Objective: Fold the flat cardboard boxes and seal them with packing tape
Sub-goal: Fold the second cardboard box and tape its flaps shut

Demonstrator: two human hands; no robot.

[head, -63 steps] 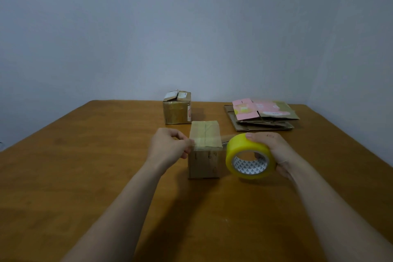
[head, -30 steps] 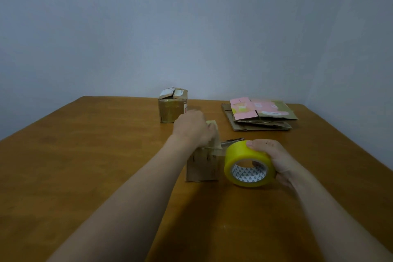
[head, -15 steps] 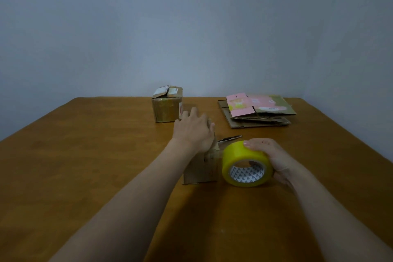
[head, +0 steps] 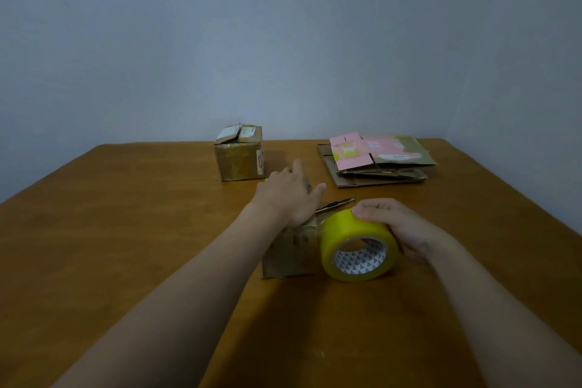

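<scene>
A small brown cardboard box (head: 291, 253) stands in the middle of the wooden table (head: 126, 230). My left hand (head: 288, 194) lies flat on its top with the fingers spread and pointing away from me. It covers most of the lid. Just right of the box stands a yellow roll of packing tape (head: 357, 246) on its edge. My right hand (head: 398, 225) grips the roll from the top and right side. A strip of tape runs from the roll to the box.
A taped brown box (head: 239, 153) stands at the back centre. A stack of flat cardboard boxes (head: 378, 161), the top one pink, lies at the back right. A slim cutter (head: 335, 204) lies behind the tape roll. A grey wall closes the far side.
My left hand moved from the box's near left edge onto its top and slid away from me, fingers now spread flat. The right hand and tape roll stayed in place.
</scene>
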